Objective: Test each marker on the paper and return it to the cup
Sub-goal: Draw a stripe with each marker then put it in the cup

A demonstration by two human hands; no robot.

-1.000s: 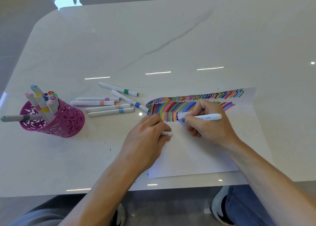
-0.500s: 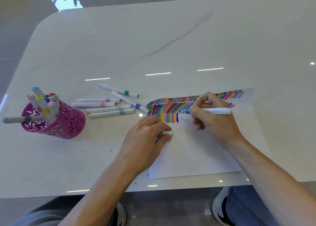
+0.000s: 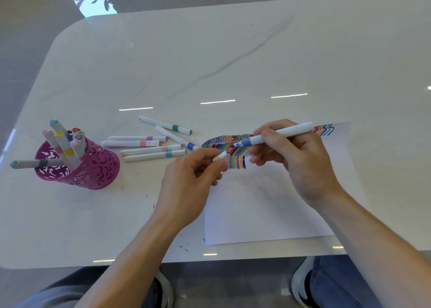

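A white sheet of paper point(image 3: 268, 205) lies at the table's near right, its top strip filled with coloured strokes point(image 3: 235, 162). My right hand point(image 3: 300, 161) grips a white marker point(image 3: 279, 134) with a pale blue collar, lifted above the paper, tip pointing left. My left hand point(image 3: 189, 186) pinches the marker's white cap point(image 3: 220, 155) just left of and below that tip; cap and tip are apart. A pink perforated cup point(image 3: 93, 170) stands at the left with several markers in it.
Several white markers point(image 3: 151, 149) with coloured bands lie loose on the white marble table point(image 3: 233, 51) between the cup and the paper. One grey marker point(image 3: 30, 163) sticks out sideways from the cup. The table's near edge runs just below the paper.
My right hand has stopped drawing and lifted the marker off the paper. My left hand has risen from the sheet, bringing the cap up toward the marker's tip.
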